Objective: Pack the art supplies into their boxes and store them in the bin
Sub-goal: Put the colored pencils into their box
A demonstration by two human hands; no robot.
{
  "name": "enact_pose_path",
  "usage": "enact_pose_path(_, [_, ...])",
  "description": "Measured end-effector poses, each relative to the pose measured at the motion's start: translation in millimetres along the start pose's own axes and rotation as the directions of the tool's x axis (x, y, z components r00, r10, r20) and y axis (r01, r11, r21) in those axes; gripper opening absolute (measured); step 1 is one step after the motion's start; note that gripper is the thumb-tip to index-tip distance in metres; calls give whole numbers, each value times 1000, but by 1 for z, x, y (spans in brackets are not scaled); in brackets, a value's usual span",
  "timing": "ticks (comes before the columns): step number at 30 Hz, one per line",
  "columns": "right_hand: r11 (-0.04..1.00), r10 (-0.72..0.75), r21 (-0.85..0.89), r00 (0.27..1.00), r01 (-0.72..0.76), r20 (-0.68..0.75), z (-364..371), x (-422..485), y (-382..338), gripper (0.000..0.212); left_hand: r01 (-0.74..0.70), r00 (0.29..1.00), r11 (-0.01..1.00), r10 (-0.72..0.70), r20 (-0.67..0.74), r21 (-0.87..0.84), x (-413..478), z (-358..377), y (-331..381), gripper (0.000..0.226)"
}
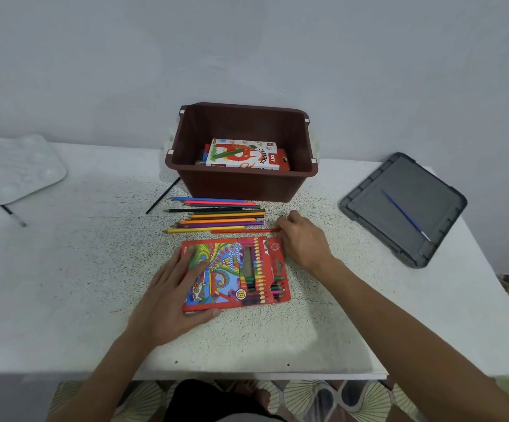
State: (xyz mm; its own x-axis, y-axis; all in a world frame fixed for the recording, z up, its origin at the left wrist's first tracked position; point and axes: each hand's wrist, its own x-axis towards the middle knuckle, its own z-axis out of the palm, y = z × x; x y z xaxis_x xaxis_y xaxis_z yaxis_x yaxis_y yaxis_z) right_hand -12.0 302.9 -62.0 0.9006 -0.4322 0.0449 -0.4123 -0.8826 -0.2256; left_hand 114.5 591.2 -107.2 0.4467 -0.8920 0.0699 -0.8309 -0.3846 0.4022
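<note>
At the middle of the table (64, 300), toward its near edge, a red pencil box (247, 269) lies flat with its printed face up and the number 18 showing. Its right end is open, and a few pencil tips show there inside it. The left hand (171, 296) lies on the left part of the box with its fingers straight and spread across the lid face, the thumb along the box's near edge; it presses the box down and grips nothing.

Just beyond the box's far right corner, the right hand (303, 239) has its fingers curled and pinches the right end of a red pencil (244, 230). That pencil lies level, parallel to the box's far edge and just beside it. Behind it a row of loose pencils (216, 214) lies side by side on the table, tips to the left, between the box and the bin (241, 184).

The brown bin stands at the middle of the far edge, open at the top. A pastel box (241, 155) lies inside it on top of another red box.

Toward the right edge a grey lid (424, 190) lies flat, with a blue brush (404, 213) across it. A black brush (163, 195) lies beside the bin's left near corner. At the far left corner sits a white palette (15, 169), with a dark brush (12, 213) just in front of it.
</note>
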Motion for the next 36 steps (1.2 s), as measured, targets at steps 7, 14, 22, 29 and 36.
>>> enact_pose_path(7, [1000,3,-22,999,-4,-52,-15,-13,30,15,-5,1000,1000,5,-10,2,0,0,-1,96])
enact_pose_path(14, [995,-43,-96,993,33,-107,-43,-36,66,12,4,1000,1000,-4,-9,2,0,2,-2,96])
enact_pose_path(22, [979,-145,-160,982,125,-118,-53,-59,90,20,7,1000,1000,-7,-5,12,1,1,-2,95])
enact_pose_path(29, [957,-201,-237,972,168,-124,-62,-70,85,29,2,1000,1000,-1,-8,23,2,0,-2,95])
enact_pose_path(36, [958,-194,-234,975,165,-106,-57,-77,83,27,5,1000,999,-5,-3,38,2,0,-3,97])
